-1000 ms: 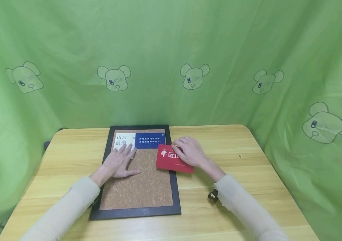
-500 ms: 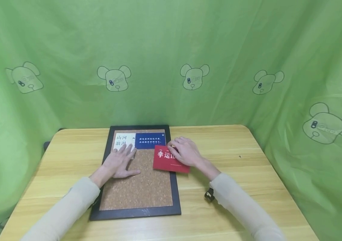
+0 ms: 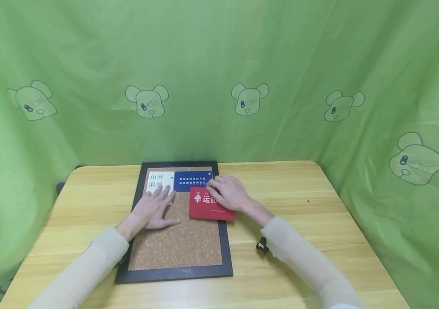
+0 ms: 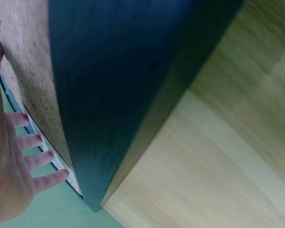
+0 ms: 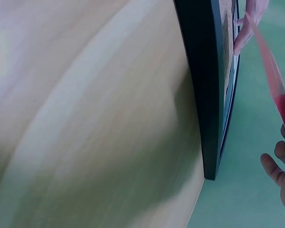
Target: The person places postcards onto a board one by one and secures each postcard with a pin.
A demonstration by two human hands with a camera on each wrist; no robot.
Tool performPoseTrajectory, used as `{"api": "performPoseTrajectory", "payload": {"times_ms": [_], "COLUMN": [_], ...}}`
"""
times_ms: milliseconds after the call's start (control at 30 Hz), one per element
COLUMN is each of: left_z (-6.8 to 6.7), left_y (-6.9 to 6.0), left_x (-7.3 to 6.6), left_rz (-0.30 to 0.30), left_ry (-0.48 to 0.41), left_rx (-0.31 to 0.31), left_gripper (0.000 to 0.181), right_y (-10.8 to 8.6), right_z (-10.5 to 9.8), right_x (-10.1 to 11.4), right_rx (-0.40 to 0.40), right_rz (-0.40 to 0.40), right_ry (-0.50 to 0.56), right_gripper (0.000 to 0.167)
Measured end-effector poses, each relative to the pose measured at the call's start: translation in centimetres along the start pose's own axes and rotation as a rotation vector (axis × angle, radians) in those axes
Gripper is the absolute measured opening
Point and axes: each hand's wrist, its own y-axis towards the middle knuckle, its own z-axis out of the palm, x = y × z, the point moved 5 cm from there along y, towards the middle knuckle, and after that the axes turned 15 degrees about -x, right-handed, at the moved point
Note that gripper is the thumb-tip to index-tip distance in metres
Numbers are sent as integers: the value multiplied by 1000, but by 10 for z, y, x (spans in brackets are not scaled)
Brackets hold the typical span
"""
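A black-framed cork board (image 3: 174, 249) lies on the wooden table. At its far end are a white card (image 3: 157, 177) at left and a blue card (image 3: 188, 177) beside it, both with printed characters. My left hand (image 3: 155, 211) rests with spread fingers on the white card's lower part and the cork, hiding some of both. Pinched in my right hand (image 3: 230, 193) is a red card (image 3: 203, 210) with white characters, held over the board's right edge. In the right wrist view the red card (image 5: 273, 78) appears edge-on, lifted off the board.
The wooden table (image 3: 289, 231) extends around the board. Green curtains (image 3: 204, 128) with printed bear heads stand behind it and at both sides. A small dark spot (image 3: 308, 201) lies on the table at right.
My right hand has moved left with the red card, which now covers more of the cork and the frame's right side. The left hand has stayed in place.
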Motion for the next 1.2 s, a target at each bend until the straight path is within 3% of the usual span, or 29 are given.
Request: {"api": "performPoseTrajectory", "payload": {"times_ms": [500, 1200], "left_z": [0, 1], "left_y": [-1, -1], "left_x": [0, 1], "left_rz": [-6, -8], "left_ry": [5, 9], "left_rx": [4, -2], "left_gripper": [109, 111], "right_y": [12, 21], "right_z": [16, 36], "right_x": [15, 25], "right_rx": [109, 164], "right_rz": [-53, -49], "right_ry": [-22, -32], "right_gripper": [26, 33]}}
